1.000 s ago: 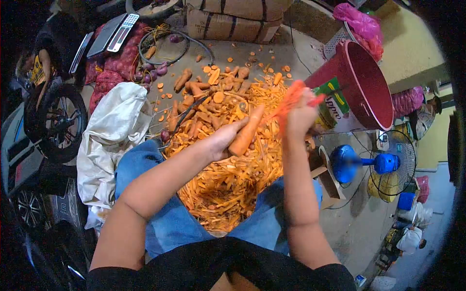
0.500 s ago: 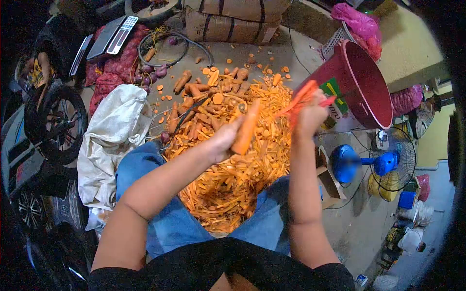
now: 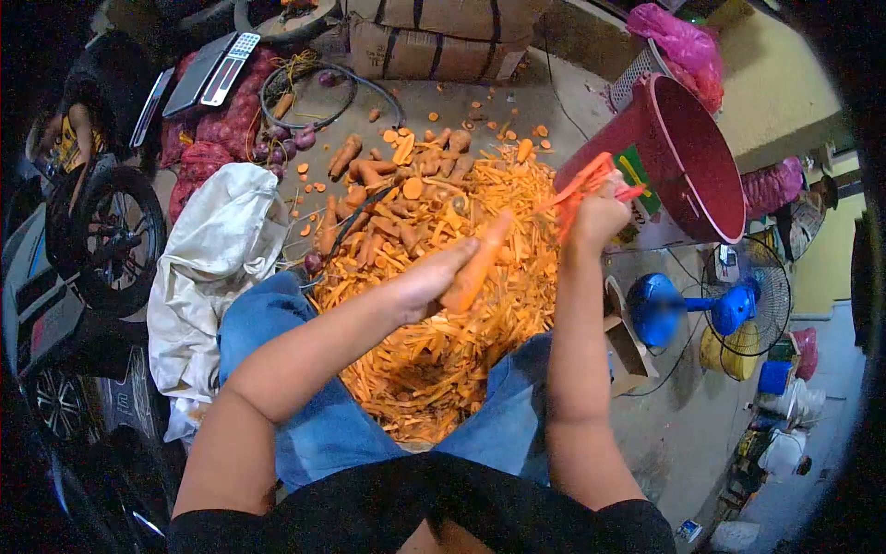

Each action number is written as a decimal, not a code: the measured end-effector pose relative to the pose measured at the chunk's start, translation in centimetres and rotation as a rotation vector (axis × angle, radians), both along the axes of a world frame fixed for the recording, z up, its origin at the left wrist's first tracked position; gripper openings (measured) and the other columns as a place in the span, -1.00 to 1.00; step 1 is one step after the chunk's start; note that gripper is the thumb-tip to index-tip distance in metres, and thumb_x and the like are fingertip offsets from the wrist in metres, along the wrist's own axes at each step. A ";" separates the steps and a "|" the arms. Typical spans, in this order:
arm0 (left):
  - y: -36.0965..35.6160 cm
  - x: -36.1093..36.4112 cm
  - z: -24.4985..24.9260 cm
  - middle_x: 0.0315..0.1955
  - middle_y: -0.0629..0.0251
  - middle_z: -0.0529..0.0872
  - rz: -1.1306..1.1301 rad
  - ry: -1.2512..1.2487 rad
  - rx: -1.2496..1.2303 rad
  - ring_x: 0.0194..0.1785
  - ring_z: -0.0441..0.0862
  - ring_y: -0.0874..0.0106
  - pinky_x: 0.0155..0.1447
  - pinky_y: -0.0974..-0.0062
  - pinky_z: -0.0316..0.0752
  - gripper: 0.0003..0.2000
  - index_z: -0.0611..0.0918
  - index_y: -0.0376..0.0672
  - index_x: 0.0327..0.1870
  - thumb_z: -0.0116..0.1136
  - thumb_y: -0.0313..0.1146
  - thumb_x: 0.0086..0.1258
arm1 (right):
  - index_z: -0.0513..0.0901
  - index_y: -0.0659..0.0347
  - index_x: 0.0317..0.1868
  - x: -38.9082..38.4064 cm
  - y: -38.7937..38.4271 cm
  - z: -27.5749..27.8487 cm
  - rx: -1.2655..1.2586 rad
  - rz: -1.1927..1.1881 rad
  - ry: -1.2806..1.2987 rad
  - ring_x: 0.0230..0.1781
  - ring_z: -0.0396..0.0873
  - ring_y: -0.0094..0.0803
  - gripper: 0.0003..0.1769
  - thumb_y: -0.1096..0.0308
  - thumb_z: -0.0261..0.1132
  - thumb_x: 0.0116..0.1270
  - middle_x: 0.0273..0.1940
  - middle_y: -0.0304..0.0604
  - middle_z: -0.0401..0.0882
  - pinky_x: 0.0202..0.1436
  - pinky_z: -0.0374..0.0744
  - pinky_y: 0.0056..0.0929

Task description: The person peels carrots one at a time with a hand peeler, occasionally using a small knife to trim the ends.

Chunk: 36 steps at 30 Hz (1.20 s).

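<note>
My left hand grips the thick end of a long orange carrot, which points up and to the right over a big heap of carrot peelings between my knees. My right hand is raised to the right of the carrot tip and is closed on an orange-red peeler; a thin strip of peel seems to trail from it. Whole carrots lie at the far side of the heap.
A red bucket leans on its side at the right. A blue fan stands on the floor below it. A white sack lies left of my knee, with purple onions, a scale and a wheel further left. Cardboard boxes stand at the back.
My right hand with the peeler has swung further right and away from the carrot. My left hand has turned the carrot slightly and lowered it.
</note>
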<state>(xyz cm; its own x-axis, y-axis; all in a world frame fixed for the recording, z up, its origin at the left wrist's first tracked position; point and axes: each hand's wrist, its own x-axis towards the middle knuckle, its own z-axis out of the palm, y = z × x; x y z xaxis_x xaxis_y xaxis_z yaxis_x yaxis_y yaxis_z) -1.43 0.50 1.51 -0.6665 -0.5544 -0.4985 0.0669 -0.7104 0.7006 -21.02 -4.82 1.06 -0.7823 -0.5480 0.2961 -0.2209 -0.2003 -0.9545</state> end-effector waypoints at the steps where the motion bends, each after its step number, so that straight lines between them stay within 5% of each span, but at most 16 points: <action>1: -0.4 0.1 -0.3 -0.15 0.30 0.41 0.004 0.002 -0.002 -0.11 0.35 0.55 -0.03 0.58 0.26 -0.63 0.26 -0.20 0.02 -0.44 -0.18 0.32 | 0.32 0.28 -0.59 2.1 0.5 0.6 -0.098 0.110 0.055 -0.63 0.21 -0.53 -0.73 0.32 -0.08 0.22 -0.65 -0.30 0.27 -0.54 0.24 -0.51; 2: -0.8 0.1 -1.0 -0.20 0.31 0.43 0.075 0.008 0.102 -0.15 0.36 0.56 -0.06 0.57 0.27 -0.66 0.29 -0.19 -0.02 -0.44 -0.20 0.32 | 0.36 0.28 -0.55 2.9 0.9 -0.1 -0.015 0.199 0.381 -0.61 0.24 -0.53 -0.75 0.33 -0.09 0.22 -0.64 -0.27 0.28 -0.51 0.26 -0.52; 6: -1.0 0.1 -2.5 -0.20 0.33 0.47 0.173 0.070 0.073 -0.17 0.41 0.53 -0.06 0.57 0.31 -0.64 0.37 -0.18 -0.09 -0.41 -0.15 0.30 | 0.38 0.27 -0.50 9.4 3.8 0.0 0.134 0.415 0.207 -0.67 0.22 -0.54 -0.76 0.28 -0.05 0.20 -0.68 -0.29 0.25 -0.60 0.24 -0.52; 8: -1.1 0.0 -3.6 -0.24 0.34 0.46 0.143 0.093 -0.047 -0.19 0.39 0.55 -0.08 0.58 0.30 -0.67 0.34 -0.18 -0.09 -0.42 -0.19 0.31 | 0.38 0.26 -0.50 9.3 3.4 -0.1 0.152 0.316 0.373 -0.69 0.22 -0.54 -0.76 0.27 -0.04 0.19 -0.69 -0.29 0.27 -0.64 0.23 -0.51; 14: 0.8 -0.5 -1.0 -0.17 0.34 0.40 0.008 0.055 -0.192 -0.13 0.35 0.58 -0.04 0.63 0.25 -0.65 0.27 -0.20 0.02 -0.43 -0.22 0.32 | 0.30 0.24 -0.57 0.1 -0.2 0.2 0.085 -0.143 0.158 -0.56 0.25 -0.58 -0.74 0.28 -0.06 0.21 -0.61 -0.32 0.28 -0.47 0.28 -0.57; 17: -0.5 -0.2 -0.8 -0.26 0.35 0.44 0.039 0.056 0.002 -0.22 0.39 0.59 -0.15 0.58 0.33 -0.68 0.31 -0.16 -0.04 -0.42 -0.21 0.31 | 0.30 0.23 -0.56 0.5 0.1 0.2 -0.008 -0.002 -0.150 -0.57 0.25 -0.58 -0.74 0.27 -0.06 0.22 -0.60 -0.33 0.27 -0.47 0.27 -0.57; 20: -1.2 0.0 -2.2 -0.42 0.39 0.47 0.117 0.055 0.208 -0.41 0.42 0.61 -0.37 0.59 0.38 -0.72 0.35 -0.11 -0.11 -0.41 -0.23 0.31 | 0.36 0.25 -0.48 7.3 2.4 0.0 -0.032 0.315 0.256 -0.60 0.26 -0.56 -0.82 0.34 -0.05 0.20 -0.59 -0.29 0.34 -0.51 0.30 -0.58; 24: -1.0 0.2 -3.1 -0.28 0.33 0.50 0.090 0.106 0.085 -0.28 0.46 0.55 -0.28 0.54 0.41 -0.67 0.42 -0.11 -0.15 -0.34 -0.12 0.28 | 0.39 0.30 -0.47 9.2 3.2 0.5 0.159 0.275 0.244 -0.59 0.27 -0.54 -0.76 0.29 -0.02 0.19 -0.62 -0.24 0.36 -0.51 0.32 -0.50; 27: -0.2 0.2 -1.8 -0.20 0.37 0.46 -0.127 0.017 -0.015 -0.19 0.41 0.60 -0.17 0.62 0.35 -0.58 0.29 -0.20 0.02 -0.33 -0.09 0.28 | 0.36 0.28 -0.58 3.2 0.1 -0.2 0.169 -0.057 0.292 -0.60 0.25 -0.55 -0.74 0.30 -0.03 0.19 -0.64 -0.28 0.32 -0.52 0.26 -0.51; 28: 0.1 -0.2 -2.5 -0.20 0.37 0.46 -0.129 0.018 -0.016 -0.19 0.41 0.60 -0.17 0.62 0.35 -0.58 0.29 -0.20 0.02 -0.33 -0.09 0.28 | 0.35 0.26 -0.60 1.3 -0.5 -0.4 -0.029 -0.050 0.107 -0.60 0.25 -0.55 -0.73 0.28 -0.02 0.18 -0.64 -0.30 0.32 -0.53 0.26 -0.52; 30: 0.6 -0.7 -2.7 -0.41 0.42 0.46 -0.030 0.074 -0.467 -0.44 0.40 0.62 -0.40 0.65 0.37 -0.62 0.32 -0.17 -0.03 -0.36 -0.10 0.29 | 0.34 0.26 -0.60 -1.0 -0.6 -1.4 0.046 -0.188 0.160 -0.61 0.25 -0.57 -0.72 0.28 -0.03 0.19 -0.64 -0.33 0.31 -0.55 0.25 -0.54; 31: 0.6 -0.4 -1.2 -0.36 0.39 0.46 -0.027 0.074 -0.163 -0.40 0.41 0.59 -0.35 0.63 0.37 -0.63 0.33 -0.16 -0.07 -0.38 -0.10 0.29 | 0.34 0.25 -0.59 -0.7 -0.3 -0.7 0.028 -0.145 0.102 -0.61 0.25 -0.58 -0.73 0.28 -0.03 0.20 -0.63 -0.34 0.31 -0.55 0.25 -0.55; 33: -0.5 0.0 -1.4 -0.35 0.37 0.47 0.016 0.065 0.000 -0.39 0.42 0.57 -0.35 0.62 0.38 -0.64 0.34 -0.16 -0.09 -0.38 -0.10 0.29 | 0.35 0.24 -0.56 1.8 0.2 0.6 -0.149 0.074 -0.070 -0.60 0.25 -0.60 -0.75 0.31 -0.06 0.22 -0.61 -0.35 0.29 -0.56 0.25 -0.57; 34: -1.0 0.1 -1.7 -0.34 0.35 0.47 0.059 0.053 0.167 -0.38 0.43 0.54 -0.35 0.61 0.39 -0.65 0.34 -0.16 -0.11 -0.38 -0.11 0.29 | 0.35 0.24 -0.54 1.9 0.3 -1.2 0.056 0.001 0.335 -0.61 0.24 -0.60 -0.75 0.31 -0.07 0.23 -0.60 -0.35 0.28 -0.56 0.26 -0.57; 36: -1.4 -0.1 -2.2 -0.38 0.34 0.48 0.135 0.103 0.215 -0.40 0.44 0.55 -0.37 0.61 0.39 -0.67 0.36 -0.16 -0.15 -0.38 -0.12 0.29 | 0.34 0.25 -0.55 7.5 2.5 0.7 -0.025 0.238 0.276 -0.60 0.20 -0.61 -0.75 0.31 -0.07 0.23 -0.61 -0.36 0.26 -0.53 0.25 -0.61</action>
<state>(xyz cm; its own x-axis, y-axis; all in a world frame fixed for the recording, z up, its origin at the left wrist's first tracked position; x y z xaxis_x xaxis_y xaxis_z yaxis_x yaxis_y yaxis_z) -1.56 -0.93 -0.69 -0.6474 -0.5302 -0.5476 0.2341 -0.8220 0.5191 -13.49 -2.32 1.71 -0.5223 -0.6950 0.4941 -0.4144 -0.2996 -0.8594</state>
